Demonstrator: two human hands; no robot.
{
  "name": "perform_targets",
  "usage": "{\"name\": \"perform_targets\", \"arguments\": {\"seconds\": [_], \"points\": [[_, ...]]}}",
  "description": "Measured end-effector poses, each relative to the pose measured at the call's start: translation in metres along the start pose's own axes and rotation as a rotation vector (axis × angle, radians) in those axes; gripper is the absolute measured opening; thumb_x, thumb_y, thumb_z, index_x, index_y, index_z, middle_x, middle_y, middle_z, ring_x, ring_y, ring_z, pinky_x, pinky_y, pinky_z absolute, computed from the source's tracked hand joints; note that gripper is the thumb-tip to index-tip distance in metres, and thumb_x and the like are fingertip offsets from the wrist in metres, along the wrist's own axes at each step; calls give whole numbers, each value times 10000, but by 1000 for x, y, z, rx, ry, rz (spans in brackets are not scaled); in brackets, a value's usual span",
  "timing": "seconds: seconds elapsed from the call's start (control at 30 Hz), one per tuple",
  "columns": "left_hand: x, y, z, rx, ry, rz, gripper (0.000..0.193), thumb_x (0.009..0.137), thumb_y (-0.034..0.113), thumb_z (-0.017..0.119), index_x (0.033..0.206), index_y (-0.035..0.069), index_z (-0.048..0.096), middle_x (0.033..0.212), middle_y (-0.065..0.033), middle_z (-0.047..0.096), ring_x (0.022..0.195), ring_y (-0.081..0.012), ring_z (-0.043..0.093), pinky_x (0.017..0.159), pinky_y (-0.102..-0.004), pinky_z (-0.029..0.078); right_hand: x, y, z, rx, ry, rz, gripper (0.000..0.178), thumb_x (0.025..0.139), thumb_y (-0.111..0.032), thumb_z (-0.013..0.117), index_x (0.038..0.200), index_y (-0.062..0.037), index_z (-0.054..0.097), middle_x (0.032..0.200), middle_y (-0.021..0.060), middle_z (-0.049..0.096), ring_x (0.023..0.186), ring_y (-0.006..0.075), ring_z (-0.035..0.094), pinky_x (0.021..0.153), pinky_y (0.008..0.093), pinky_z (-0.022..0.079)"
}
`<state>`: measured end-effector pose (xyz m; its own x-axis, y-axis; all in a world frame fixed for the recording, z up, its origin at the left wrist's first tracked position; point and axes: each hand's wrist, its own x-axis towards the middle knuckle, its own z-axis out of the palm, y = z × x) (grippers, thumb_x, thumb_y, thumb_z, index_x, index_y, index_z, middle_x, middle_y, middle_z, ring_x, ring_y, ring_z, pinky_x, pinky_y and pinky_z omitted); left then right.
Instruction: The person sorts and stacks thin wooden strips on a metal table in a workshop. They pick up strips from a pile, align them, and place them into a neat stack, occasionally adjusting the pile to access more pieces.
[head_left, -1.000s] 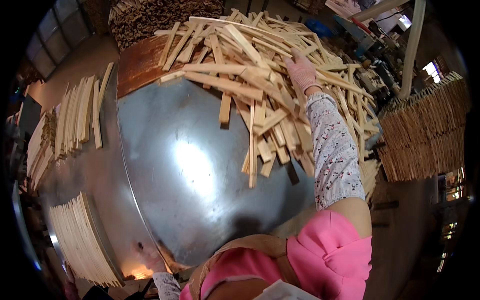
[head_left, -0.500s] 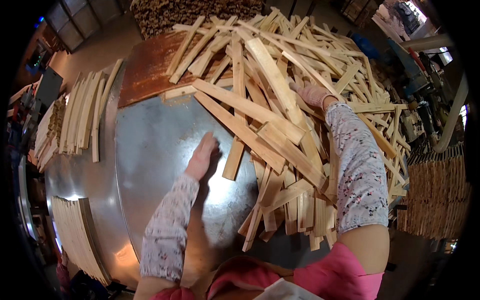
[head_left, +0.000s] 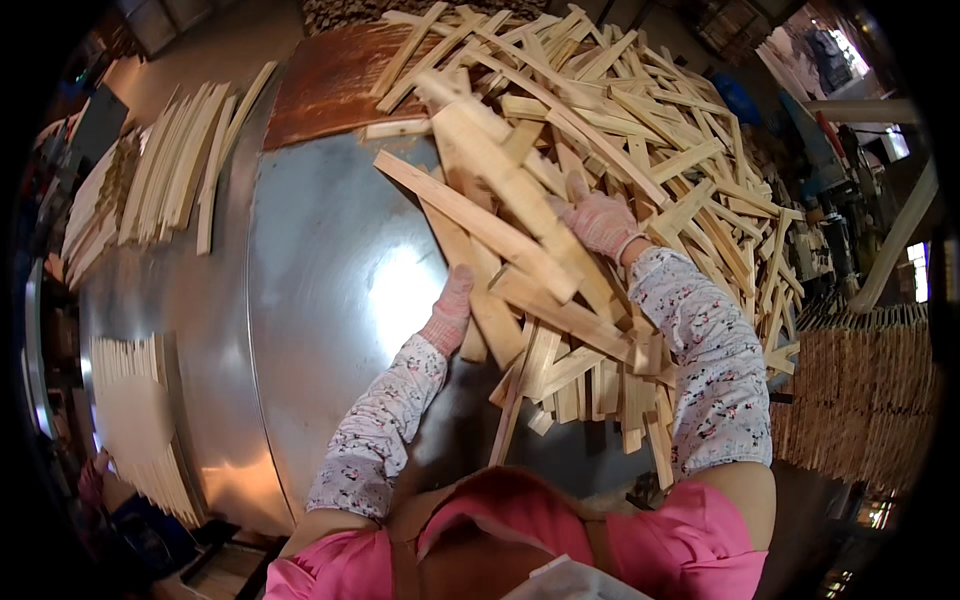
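Observation:
My left hand (head_left: 451, 312), in a pinkish knit glove, rests against the left edge of a loose bunch of pale wooden slats (head_left: 480, 230). Its thumb is stretched out, and the rest of its fingers are partly hidden beside the wood. On the bunch's right side, my right hand (head_left: 600, 225), also gloved, touches a motion-blurred slat (head_left: 510, 190) with fingers apart and thumb raised. The slats between my hands lie slanted and overlapping. Neither hand is visibly closed round one.
A large tangled slat pile (head_left: 650, 120) spreads over the right and far side of the metal table (head_left: 320, 300). Sorted slats (head_left: 175, 160) lie far left, with a neat row (head_left: 140, 420) near left. A reddish-brown board (head_left: 330, 85) lies behind; stacked wood (head_left: 860, 400) stands right.
My left hand has moved right from above bare metal to the slats' edge. My right hand has shifted slightly left and nearer, and the slats between have moved. A pale blurred shape now covers part of the near-left row.

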<state>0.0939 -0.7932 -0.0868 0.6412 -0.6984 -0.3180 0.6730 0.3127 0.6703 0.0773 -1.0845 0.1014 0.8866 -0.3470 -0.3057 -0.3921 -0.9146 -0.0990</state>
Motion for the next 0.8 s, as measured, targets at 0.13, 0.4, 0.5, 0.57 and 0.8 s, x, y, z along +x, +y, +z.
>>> {"name": "perform_targets", "arguments": {"seconds": [0.13, 0.4, 0.5, 0.57, 0.8], "points": [[-105, 1, -87, 136, 131, 114, 851, 1025, 761, 513, 1595, 131, 459, 1482, -56, 614, 1333, -204, 593, 1164, -431, 491, -64, -127, 6, 150, 33, -98, 961, 874, -703, 663, 1516, -13, 476, 1221, 286, 737, 1198, 437, 687, 1008, 483, 534], [-321, 114, -162, -245, 559, 160, 528, 1144, 380, 507, 1510, 0, 491, 1410, -182, 646, 1263, -329, 660, 1069, -492, 574, -188, -401, 148, 162, -92, -587, 661, 937, -563, 657, 1384, -81, 590, 1255, 231, 692, 1182, 401, 661, 1022, 522, 447], [-371, 107, -232, -322, 823, 165, 416, 1127, 279, 568, 1440, 5, 571, 1346, -164, 680, 1192, -311, 697, 1016, -456, 601, -236, -462, 212, 83, 83, -786, 556, 971, -470, 630, 1372, -85, 605, 1255, 182, 678, 1121, 409, 650, 1016, 531, 450], [-419, 103, -278, -307, 864, 218, 381, 1125, 232, 564, 1415, -13, 592, 1337, -185, 681, 1202, -310, 695, 994, -427, 612, -251, -474, 196, 196, -225, -882, 544, 941, -387, 666, 1378, -67, 616, 1262, 181, 685, 1145, 406, 646, 1024, 532, 480], [-479, 176, -361, -86, 1028, 148, 387, 980, 315, 744, 1239, 35, 683, 1100, -98, 717, 1020, -257, 708, 928, -408, 590, -245, -374, 212, -165, 53, -720, 653, 893, -420, 755, 1491, -205, 606, 1041, 125, 696, 1021, 346, 681, 907, 487, 543]]}}
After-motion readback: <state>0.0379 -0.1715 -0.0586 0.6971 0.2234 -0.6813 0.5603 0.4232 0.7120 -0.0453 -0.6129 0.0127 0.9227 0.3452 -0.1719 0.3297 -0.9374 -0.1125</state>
